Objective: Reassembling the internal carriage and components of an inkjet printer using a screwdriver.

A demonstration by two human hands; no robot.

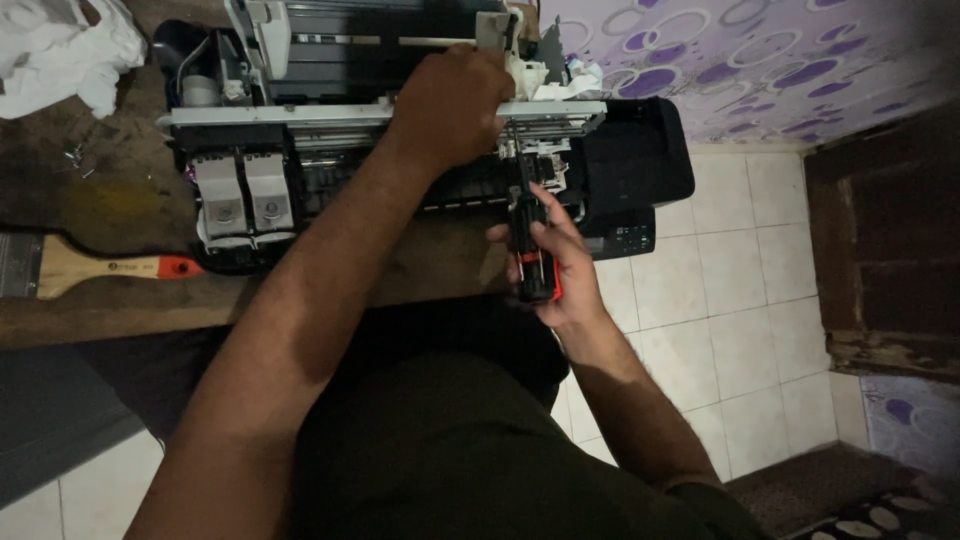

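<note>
The left hand [450, 105] presses down on the opened printer [400, 130] on the desk [110, 200] — steadying it — while the right hand [550, 255] grips a screwdriver [530, 245] (black-and-red handle), tip upright at the printer's front edge.

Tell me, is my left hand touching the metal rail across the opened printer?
Touching. The head view shows the left hand pressed down on the metal rail of the opened printer, fingers curled over its far edge, with no gap visible.

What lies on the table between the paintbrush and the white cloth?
In the head view, bare brown tabletop separates the paintbrush from the white cloth, apart from a few small screws.
</note>
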